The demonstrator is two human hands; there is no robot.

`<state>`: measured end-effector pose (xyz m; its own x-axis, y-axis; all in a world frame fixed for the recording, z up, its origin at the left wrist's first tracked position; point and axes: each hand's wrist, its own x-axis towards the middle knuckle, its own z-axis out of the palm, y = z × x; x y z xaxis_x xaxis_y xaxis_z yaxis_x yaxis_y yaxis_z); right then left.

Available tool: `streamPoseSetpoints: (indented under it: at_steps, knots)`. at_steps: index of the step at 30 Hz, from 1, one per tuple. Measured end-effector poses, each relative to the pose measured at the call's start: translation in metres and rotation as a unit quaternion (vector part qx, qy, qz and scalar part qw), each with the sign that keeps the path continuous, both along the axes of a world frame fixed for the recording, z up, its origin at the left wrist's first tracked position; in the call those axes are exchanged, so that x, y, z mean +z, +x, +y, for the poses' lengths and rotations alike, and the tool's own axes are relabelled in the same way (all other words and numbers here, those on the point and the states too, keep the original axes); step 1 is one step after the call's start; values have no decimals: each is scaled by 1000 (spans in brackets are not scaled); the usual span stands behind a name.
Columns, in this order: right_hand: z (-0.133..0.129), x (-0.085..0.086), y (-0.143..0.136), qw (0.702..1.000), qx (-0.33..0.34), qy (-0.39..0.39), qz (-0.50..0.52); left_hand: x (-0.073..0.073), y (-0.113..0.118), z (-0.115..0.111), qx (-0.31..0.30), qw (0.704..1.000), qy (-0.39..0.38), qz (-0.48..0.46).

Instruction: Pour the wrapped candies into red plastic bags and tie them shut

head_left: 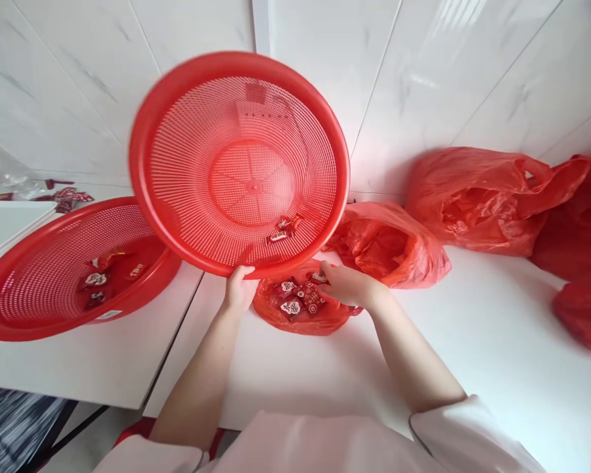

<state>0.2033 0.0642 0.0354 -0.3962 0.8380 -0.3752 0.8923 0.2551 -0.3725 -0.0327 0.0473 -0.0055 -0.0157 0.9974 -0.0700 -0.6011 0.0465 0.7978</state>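
A big red mesh basket [249, 62] is raised and tilted, its mouth facing me. My left hand [240, 289] grips its lower rim, thumb over the edge. A few wrapped candies [280, 231] lie inside, low on its right side. Below it, an open red plastic bag [320, 325] rests on the table, with several red-wrapped candies [293, 305] showing in its mouth. My right hand [349, 284] is over the right side of that mouth, under the basket, its thumb and forefinger apart. Whether its hidden fingers touch the bag's edge, I cannot tell.
On the left stands a second red mesh basket [142, 282] holding several wrapped candies. Another open red bag [423, 266] is just behind my right hand. A fuller red bag [477, 197] and more red bags [581, 223] stand farther right. Tiled wall [423, 66] rises behind the white table [473, 328].
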Motion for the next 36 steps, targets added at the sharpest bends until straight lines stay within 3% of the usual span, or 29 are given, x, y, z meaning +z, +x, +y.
streamPoseSetpoints:
  at_steps: [6, 11, 15, 18, 21, 24, 27, 31, 36]
  knots:
    - [8, -6, -5, 997, 43, 48, -31, 18, 1, -3, 27, 998, 51, -6]
    - [14, -14, -11, 989, 27, 146, 26, 14, -2, -2, -4, 999, 33, 7]
    - [10, 0, -3, 979, 3, 199, 46, 6, -2, -3, -1, 999, -19, 27]
    - [2, 16, 0, 958, 8, 260, 116, 2, 1, -4, 9, 997, -55, 51]
    - [-4, 23, -3, 944, 33, 271, 186, 0, 6, -7, 4, 995, -63, 76]
    - [-3, 15, -13, 934, 80, 266, 225, 0, 15, -11, -21, 991, -78, 104]
    - [2, -5, -24, 927, 139, 266, 223, 1, 23, -15, -57, 987, -95, 119]
    - [5, -25, -35, 937, 140, 251, 197, -1, 25, -16, -62, 985, -102, 123]
    - [1, -18, -37, 919, 149, 232, 283, -4, 17, -11, -66, 989, -84, 105]
